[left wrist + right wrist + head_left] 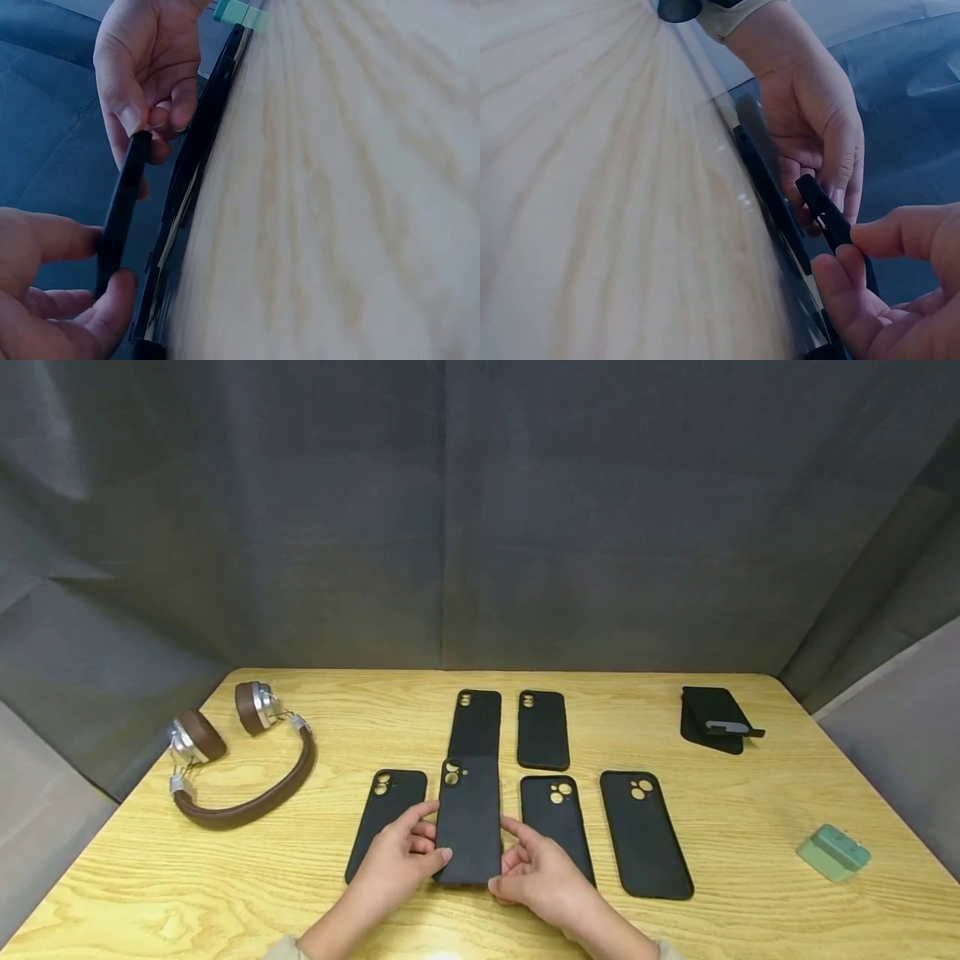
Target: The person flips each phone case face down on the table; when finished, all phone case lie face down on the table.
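— Left hand (397,856): what is held by it?

— One black case (468,827). Its left edge is pinched between thumb and fingers; its right edge is pinched likewise by the right hand (551,877).

— Where is the case placed?

— Between the two hands. In both wrist views it is seen edge-on, raised off the table (225,893). In the head view, camera holes are noted at its upper left corner, and the near end of the rear left case (475,727) is overlapped by it.

— What of the others?

— Five are counted on the table. Beside the rear left one, the rear right case (543,731) is noted. The front left case (386,810) is partly hidden by one hand, the front middle case (558,818) by the other. The front right case (647,839) is fully seen.

— Further out?

— Headphones (251,810) are laid at left. At far right, a green block (840,850) is seen; behind it, a black item (705,706) is topped by a grey strip (726,727). Its kind cannot be told.
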Demonstrator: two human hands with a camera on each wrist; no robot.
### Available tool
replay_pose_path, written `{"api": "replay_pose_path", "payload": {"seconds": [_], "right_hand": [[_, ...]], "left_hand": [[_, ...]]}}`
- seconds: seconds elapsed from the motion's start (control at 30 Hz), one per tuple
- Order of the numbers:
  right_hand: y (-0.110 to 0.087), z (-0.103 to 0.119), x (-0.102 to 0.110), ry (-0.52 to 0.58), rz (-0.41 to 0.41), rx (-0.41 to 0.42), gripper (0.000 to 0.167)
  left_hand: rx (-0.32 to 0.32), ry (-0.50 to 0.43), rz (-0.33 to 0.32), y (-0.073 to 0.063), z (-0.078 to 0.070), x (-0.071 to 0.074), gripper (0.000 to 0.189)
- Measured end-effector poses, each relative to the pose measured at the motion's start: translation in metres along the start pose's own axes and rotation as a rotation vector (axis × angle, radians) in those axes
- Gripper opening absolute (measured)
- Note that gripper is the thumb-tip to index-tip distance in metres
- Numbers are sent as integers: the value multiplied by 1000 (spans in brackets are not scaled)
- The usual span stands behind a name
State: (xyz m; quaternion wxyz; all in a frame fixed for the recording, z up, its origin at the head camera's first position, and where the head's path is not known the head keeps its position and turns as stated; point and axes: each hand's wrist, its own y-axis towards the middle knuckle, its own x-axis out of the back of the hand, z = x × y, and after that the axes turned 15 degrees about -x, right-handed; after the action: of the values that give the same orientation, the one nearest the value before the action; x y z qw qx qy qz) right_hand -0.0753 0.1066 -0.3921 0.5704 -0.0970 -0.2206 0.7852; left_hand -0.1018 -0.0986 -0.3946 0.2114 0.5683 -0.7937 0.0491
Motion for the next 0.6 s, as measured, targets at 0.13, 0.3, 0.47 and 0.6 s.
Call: {"api": "replay_pose_path", "payload": {"seconds": [0.13, 0.3, 0.47, 0.6], "right_hand": [[1, -2, -1, -39, -10, -4, 81], [2, -4, -2, -70, -23, -9, 81], [3, -4, -2, -119, -31, -16, 81], [4, -2, -4, -182, -46, -29, 82]], "left_hand": [[-2, 95, 30, -2, -3, -1, 53], [-7, 158, 50, -2, -4, -3, 51], [-3, 209, 77, -2, -4, -5, 48], [-25, 263, 103, -2, -6, -5, 47]]}}
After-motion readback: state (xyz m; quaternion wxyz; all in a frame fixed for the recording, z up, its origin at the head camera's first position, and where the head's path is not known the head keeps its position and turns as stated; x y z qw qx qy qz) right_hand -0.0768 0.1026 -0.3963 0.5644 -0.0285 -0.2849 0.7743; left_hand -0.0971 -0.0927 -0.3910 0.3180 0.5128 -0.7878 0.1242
